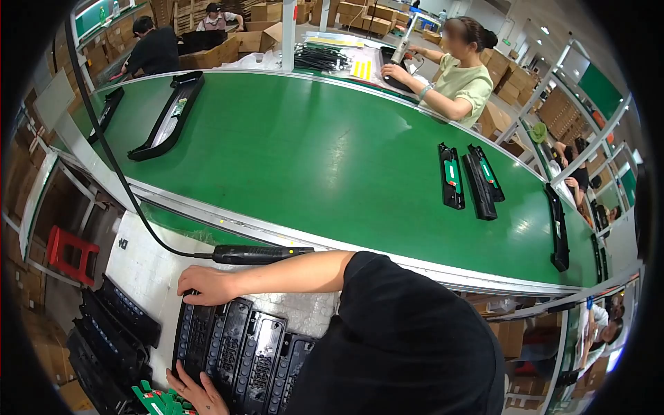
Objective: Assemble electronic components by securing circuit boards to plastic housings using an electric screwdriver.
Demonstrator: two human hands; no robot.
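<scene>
Leftmost black strip (196,330) sits on bench (149,259), long axis roughly 12-to-6, running 6 o'clock from right hand (207,286) (curled at its 12 end, can't tell if gripping); left hand (198,393), fingers splayed, nearer its 6 end.

Right hand (208,285) curls down, left hand (198,395) apparently splayed.

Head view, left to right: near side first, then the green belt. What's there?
Near side: red stool, stack of black parts, row of black parts, black sleeve. Green belt: thin black part, large curved part, green-striped part, overlapping pair, long black part, dark piece at the rim.
</scene>
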